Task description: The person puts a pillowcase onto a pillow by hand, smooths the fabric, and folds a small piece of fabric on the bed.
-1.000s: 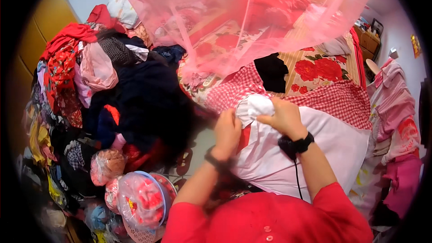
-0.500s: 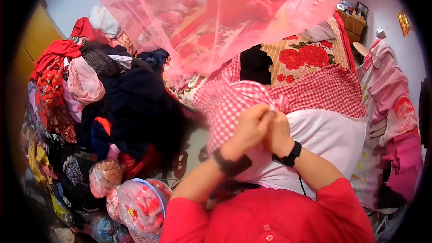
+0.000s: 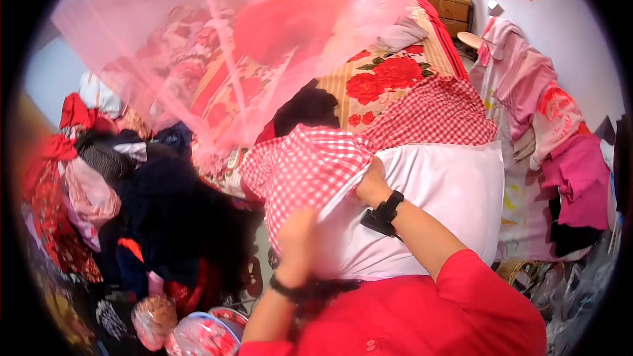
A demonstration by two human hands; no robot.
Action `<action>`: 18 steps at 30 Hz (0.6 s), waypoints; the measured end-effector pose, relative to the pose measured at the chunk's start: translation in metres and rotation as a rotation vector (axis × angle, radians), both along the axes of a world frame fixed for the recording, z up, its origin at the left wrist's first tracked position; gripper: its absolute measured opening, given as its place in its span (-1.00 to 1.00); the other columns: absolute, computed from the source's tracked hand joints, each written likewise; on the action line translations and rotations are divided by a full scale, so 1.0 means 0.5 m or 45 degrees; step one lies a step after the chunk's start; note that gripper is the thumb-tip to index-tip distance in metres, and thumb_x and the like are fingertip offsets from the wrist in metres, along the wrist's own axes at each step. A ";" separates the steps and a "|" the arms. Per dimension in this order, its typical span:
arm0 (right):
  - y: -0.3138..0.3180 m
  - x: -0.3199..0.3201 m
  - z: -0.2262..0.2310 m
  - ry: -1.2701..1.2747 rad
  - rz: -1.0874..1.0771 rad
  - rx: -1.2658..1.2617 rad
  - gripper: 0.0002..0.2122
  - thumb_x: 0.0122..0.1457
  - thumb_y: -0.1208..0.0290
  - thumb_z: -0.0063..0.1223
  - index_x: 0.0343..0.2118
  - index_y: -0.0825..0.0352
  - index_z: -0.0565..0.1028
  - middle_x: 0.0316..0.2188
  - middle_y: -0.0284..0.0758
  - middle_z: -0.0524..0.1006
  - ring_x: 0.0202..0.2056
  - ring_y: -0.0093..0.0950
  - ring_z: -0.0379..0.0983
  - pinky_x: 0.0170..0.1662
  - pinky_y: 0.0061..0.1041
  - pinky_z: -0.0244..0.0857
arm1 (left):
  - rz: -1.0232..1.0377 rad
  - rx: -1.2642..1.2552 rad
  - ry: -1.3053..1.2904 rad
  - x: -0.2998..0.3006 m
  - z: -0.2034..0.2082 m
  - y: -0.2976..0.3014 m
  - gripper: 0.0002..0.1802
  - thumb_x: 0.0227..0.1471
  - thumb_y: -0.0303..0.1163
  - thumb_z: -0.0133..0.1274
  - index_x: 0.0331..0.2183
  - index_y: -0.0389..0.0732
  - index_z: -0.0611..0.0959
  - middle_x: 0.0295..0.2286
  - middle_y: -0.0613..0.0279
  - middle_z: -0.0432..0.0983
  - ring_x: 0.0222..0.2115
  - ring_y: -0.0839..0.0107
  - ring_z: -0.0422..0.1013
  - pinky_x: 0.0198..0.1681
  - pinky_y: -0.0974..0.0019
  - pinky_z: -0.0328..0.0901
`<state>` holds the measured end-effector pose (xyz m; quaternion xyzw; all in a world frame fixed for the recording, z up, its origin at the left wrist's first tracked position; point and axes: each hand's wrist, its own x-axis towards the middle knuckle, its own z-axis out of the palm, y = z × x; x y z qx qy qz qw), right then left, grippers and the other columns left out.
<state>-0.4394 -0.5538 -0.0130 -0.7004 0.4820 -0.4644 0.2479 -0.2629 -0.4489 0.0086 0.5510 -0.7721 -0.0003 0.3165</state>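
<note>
A red-and-white gingham cover (image 3: 310, 158) lies bunched over the near edge of the bed, joined to a smooth white panel or inner pad (image 3: 442, 191); which of the two cannot be made out. My right hand (image 3: 374, 183) is closed on the gingham edge where it meets the white part. Lower and to the left, my left hand (image 3: 297, 234) is smeared by motion beside the hanging gingham, its fingers unclear. Both wrists carry black bands. Beyond the cover rests a black garment (image 3: 306, 107) on the flowered bedsheet (image 3: 389, 79).
Pink netting (image 3: 264, 39) hangs over the far left of the bed. Dark, red and pink clothes (image 3: 158, 204) are heaped at the left. Below them stand bagged items and a tub (image 3: 211, 336). Pink garments (image 3: 580, 171) drape at the right, near a wooden cabinet (image 3: 455, 10).
My hands were together at the gingham knot or gather; they have parted. The left moved down and left, while the right kept the edge. The view has shifted to the right.
</note>
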 end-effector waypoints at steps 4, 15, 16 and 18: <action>-0.029 0.000 -0.041 0.053 -0.031 -0.075 -0.78 0.14 0.35 -0.01 -0.22 0.30 0.56 -0.25 -0.17 0.58 -0.19 -0.27 0.52 -0.10 -0.40 0.36 | 0.285 0.065 -0.137 0.116 -0.096 0.073 -0.73 -0.28 -0.60 0.02 -0.37 -0.22 0.52 -0.46 0.06 0.41 -0.37 0.04 0.37 -0.26 0.06 0.27; 0.143 0.027 0.042 0.740 0.245 -0.441 -0.45 -0.16 0.20 0.29 -0.11 0.42 0.41 -0.05 -0.09 0.39 0.02 -0.16 0.30 0.06 -0.26 0.16 | 0.779 0.313 1.149 0.119 -0.236 0.140 -0.83 0.07 -0.50 -0.14 -0.26 -0.36 0.43 -0.30 0.07 0.39 -0.24 0.35 0.32 -0.09 0.28 0.23; 0.190 0.042 0.041 0.627 0.361 -0.412 -0.36 -0.18 0.18 0.31 -0.04 0.45 0.38 0.01 -0.07 0.37 0.06 -0.17 0.28 0.05 -0.21 0.16 | 0.778 0.340 1.346 0.098 -0.199 0.126 -0.83 0.08 -0.50 -0.15 -0.27 -0.35 0.44 -0.35 0.13 0.38 -0.28 0.36 0.33 -0.14 0.28 0.24; 0.259 0.067 0.018 0.654 0.625 -0.260 -0.28 -0.19 0.16 0.32 0.04 0.46 0.33 0.04 -0.04 0.35 0.07 -0.14 0.26 0.07 -0.17 0.15 | 0.775 0.301 1.337 0.132 -0.261 0.114 -0.84 0.09 -0.49 -0.18 -0.29 -0.33 0.44 -0.46 0.25 0.35 -0.39 0.37 0.31 -0.26 0.28 0.25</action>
